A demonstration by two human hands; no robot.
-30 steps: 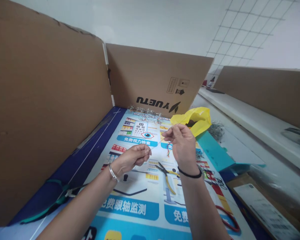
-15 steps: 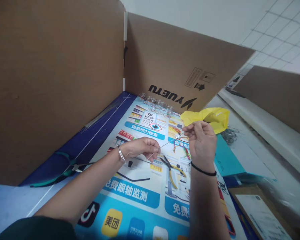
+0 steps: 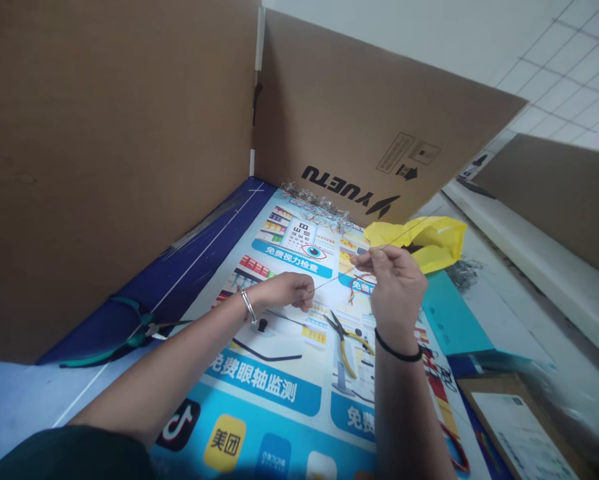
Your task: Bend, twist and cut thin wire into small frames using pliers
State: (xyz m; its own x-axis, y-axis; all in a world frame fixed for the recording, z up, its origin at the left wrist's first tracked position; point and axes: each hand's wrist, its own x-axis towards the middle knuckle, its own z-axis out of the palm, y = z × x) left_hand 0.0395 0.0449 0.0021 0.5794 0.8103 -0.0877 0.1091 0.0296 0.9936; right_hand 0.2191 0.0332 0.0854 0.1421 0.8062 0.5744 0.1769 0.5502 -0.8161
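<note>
A thin wire (image 3: 329,283) stretches between my two hands above the printed sheet. My left hand (image 3: 290,291) is closed on its lower left end, the knuckles turned toward the right. Higher up and to the right, my right hand (image 3: 395,268) pinches the wire between thumb and fingers, and a fine length runs on past the fingertips toward the yellow bag (image 3: 439,243). Below the hands lie yellow-handled pliers (image 3: 346,343), jaws apart. Red and yellow cords (image 3: 358,285) lie on the sheet beside my right hand, partly hidden by it.
Cardboard panels (image 3: 129,133) stand at the left and back. A heap of wire bits (image 3: 314,198) lies along the back panel. Green-handled pliers (image 3: 129,340) rest at the left. On the right are a teal sheet (image 3: 454,313), a brown package (image 3: 519,420) and red-handled scissors (image 3: 456,450).
My right hand has shifted slightly left and down along the wire, and a length now shows beyond its fingertips. My left hand has closed further and turned knuckles-up. The view has moved slightly.
</note>
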